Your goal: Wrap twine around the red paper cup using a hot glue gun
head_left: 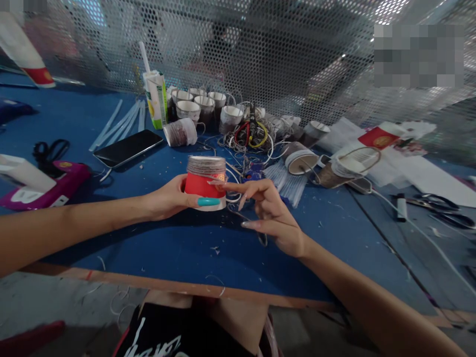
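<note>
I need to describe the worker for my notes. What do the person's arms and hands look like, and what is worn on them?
Both forearms are bare: no sleeves, gloves, watch or bracelet show. The left hand has a long thumbnail painted turquoise. The right hand has long, pointed nails in a pale, glossy shade. No rings can be made out.

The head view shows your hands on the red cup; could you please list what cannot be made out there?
- Red cup: far side hidden by left hand.
- Right hand: whatever its fingertips pinch is too thin to tell.
- Behind the mesh screen: blurred.
- Upper right: pixelated patch.
- White bottle: cut by the left edge.
</note>
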Action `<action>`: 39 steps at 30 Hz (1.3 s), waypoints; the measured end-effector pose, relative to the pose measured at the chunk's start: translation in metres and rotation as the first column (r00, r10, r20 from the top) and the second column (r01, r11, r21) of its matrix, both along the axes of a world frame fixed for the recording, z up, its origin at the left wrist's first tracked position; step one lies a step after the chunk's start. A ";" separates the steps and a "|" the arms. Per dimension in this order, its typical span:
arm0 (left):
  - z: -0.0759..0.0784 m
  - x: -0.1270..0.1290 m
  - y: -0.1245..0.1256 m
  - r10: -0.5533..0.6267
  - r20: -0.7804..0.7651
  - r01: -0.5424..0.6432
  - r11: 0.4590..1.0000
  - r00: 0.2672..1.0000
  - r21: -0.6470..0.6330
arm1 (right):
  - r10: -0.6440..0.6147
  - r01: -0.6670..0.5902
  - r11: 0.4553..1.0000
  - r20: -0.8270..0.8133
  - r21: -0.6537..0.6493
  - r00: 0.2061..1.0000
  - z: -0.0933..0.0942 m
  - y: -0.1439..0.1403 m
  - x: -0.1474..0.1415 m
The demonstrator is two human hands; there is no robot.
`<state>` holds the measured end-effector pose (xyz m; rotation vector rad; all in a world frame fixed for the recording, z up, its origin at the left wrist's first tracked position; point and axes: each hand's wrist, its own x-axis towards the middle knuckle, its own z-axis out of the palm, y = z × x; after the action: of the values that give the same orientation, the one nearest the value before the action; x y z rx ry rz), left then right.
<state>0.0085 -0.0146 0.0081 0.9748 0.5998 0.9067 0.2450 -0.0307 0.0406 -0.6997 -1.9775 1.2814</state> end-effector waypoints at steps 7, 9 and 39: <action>-0.004 -0.003 0.001 -0.018 0.036 0.017 1.000 0.999 0.010 | -0.196 0.192 0.980 -0.126 -0.046 0.972 -0.003 0.009 -0.006; -0.003 -0.003 0.001 -0.021 0.050 0.021 1.000 0.999 -0.003 | -0.255 0.252 0.967 -0.178 -0.040 0.950 -0.004 0.010 -0.006; 0.003 0.000 -0.001 -0.058 -0.004 0.058 0.995 0.998 0.078 | -0.078 0.011 0.877 0.118 0.480 0.990 -0.010 0.001 0.007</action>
<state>0.0081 -0.0161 0.0114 1.0582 0.5381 0.8833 0.2515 -0.0294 0.0307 -0.5878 -2.2530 0.6788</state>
